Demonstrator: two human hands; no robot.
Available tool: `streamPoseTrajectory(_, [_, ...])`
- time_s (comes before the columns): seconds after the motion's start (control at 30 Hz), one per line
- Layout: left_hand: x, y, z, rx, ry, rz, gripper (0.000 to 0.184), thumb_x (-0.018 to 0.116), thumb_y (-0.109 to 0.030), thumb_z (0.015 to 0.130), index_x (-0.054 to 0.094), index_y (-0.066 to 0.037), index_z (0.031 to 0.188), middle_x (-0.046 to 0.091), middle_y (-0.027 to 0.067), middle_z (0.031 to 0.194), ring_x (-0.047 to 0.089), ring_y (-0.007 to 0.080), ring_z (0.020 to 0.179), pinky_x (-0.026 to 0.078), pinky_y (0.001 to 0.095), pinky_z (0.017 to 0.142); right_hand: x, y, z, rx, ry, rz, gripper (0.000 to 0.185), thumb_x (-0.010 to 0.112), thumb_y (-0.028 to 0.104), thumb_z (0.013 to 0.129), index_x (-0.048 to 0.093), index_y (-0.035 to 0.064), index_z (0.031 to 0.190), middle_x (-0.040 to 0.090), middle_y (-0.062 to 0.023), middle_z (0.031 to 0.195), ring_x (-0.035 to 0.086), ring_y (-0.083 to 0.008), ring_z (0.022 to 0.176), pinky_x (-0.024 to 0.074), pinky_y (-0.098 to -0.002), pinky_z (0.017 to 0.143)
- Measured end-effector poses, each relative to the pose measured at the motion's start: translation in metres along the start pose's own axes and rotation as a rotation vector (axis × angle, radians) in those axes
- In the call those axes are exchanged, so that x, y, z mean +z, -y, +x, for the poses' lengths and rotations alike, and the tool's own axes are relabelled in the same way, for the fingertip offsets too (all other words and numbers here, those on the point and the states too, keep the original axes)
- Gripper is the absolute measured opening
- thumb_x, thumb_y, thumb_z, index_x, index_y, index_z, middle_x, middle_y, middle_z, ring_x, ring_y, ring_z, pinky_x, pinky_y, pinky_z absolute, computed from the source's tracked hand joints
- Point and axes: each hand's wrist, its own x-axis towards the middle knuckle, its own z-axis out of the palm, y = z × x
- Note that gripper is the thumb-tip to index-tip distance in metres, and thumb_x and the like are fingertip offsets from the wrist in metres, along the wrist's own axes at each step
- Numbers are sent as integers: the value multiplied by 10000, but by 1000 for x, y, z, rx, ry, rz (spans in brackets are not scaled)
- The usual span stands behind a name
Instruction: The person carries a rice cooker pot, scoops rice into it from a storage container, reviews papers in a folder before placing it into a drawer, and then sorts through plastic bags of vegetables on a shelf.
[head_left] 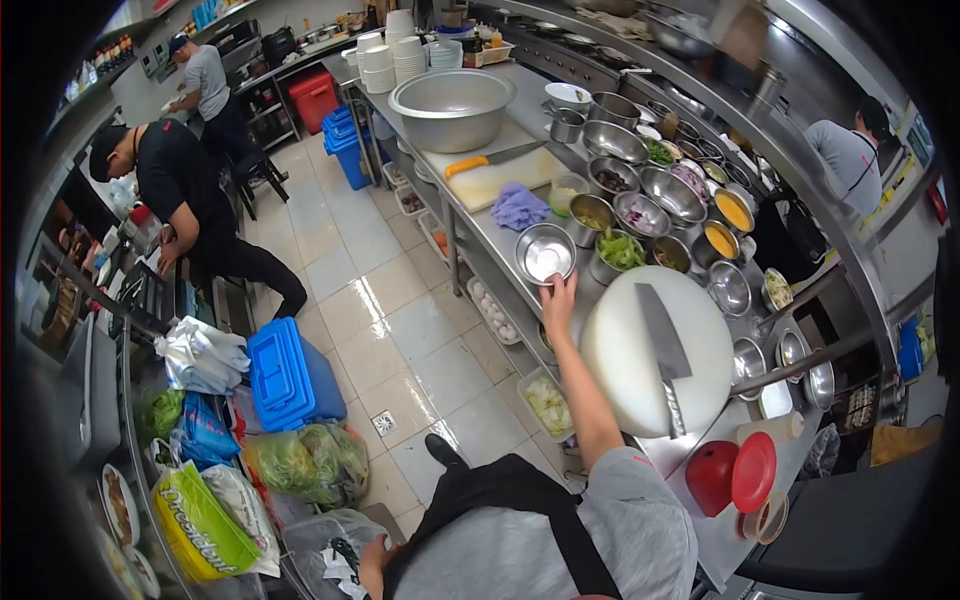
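Note:
My right hand [560,297] reaches over the steel counter and grips the near rim of a small metal bowl [546,256]. The bowl's shiny inside faces up, and no food shows in it. Just beyond it lies a crumpled purple cloth [520,206]. Right of my forearm, a cleaver [664,335] rests on a round white chopping block [612,350]. My left hand [374,566] hangs low at the bottom, beside a clear plastic bag [325,540]. Its fingers are mostly hidden, so its grip does not show.
Metal bowls of chopped food, including lettuce [620,250], crowd the counter's right. A large metal basin [452,110] and an orange-handled knife [490,160] are further back. A blue bin [290,375] and a vegetable bag [310,465] stand left. Several people work around the kitchen.

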Motion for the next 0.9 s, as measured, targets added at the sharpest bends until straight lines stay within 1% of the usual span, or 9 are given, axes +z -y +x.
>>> streamPoseTrajectory(0.1, [-89,-28,12,64,-76,36,568,585,-409,747,458,-38,1158,534,224,1064,518,376,973,417,429,824,-6,84,4,-46,279,14,210,611,-35,652,495,42,809,309,-193,1304,533,-311,930,438,-344,746])
streamPoseTrajectory(0.23, [-197,-66,79,179,-234,219,552,588,-371,742,441,-41,1159,553,185,998,526,356,932,414,448,785,29,159,7,-270,334,151,179,614,-22,635,523,34,779,323,-172,1313,553,-301,833,457,-361,690])
streamPoseTrajectory(0.3, [-250,-99,95,387,-453,274,494,576,-332,758,456,-46,1142,552,164,988,522,334,920,411,429,764,43,201,12,-241,435,246,182,634,-24,619,545,14,774,465,-139,1122,570,-241,757,460,-327,666])
streamPoseTrajectory(0.4, [-327,-155,103,629,-610,156,383,553,-259,787,497,-54,1107,552,133,989,501,289,940,400,385,773,75,251,15,-128,606,382,167,650,-27,621,574,-4,767,513,-99,911,573,-178,723,459,-278,638])
streamPoseTrajectory(0.5, [-376,-192,112,817,-830,3,378,576,-173,775,500,-45,1123,529,119,1070,478,287,990,389,373,820,120,274,15,13,783,537,153,648,-25,638,577,-12,772,504,-84,884,575,-166,724,471,-264,642])
streamPoseTrajectory(0.63, [-415,-212,127,859,-972,-233,460,607,-128,753,461,-28,1178,475,137,1174,453,303,1056,370,370,877,182,294,19,181,1007,778,120,609,-77,687,566,-25,786,503,-59,875,572,-133,771,470,-225,697])
streamPoseTrajectory(0.73, [-438,-213,140,832,-1010,-343,505,633,-125,738,446,-8,1193,461,161,1194,446,314,1075,366,367,888,228,309,30,505,1219,1041,120,597,-87,694,556,-30,791,505,-60,879,574,-140,792,469,-234,705])
streamPoseTrajectory(0.83, [-456,-209,155,784,-1070,-463,529,654,-119,718,448,-4,1191,461,171,1194,448,328,1071,365,366,887,268,324,44,486,1339,1061,110,590,-87,704,554,-36,794,514,-57,877,570,-143,822,464,-241,719])
streamPoseTrajectory(0.9, [-465,-205,167,760,-1069,-637,527,654,-76,704,449,10,1182,461,167,1203,463,295,1070,365,346,897,288,343,59,48,1266,922,152,617,-73,653,571,-5,781,516,-113,938,569,-197,884,458,-263,748])
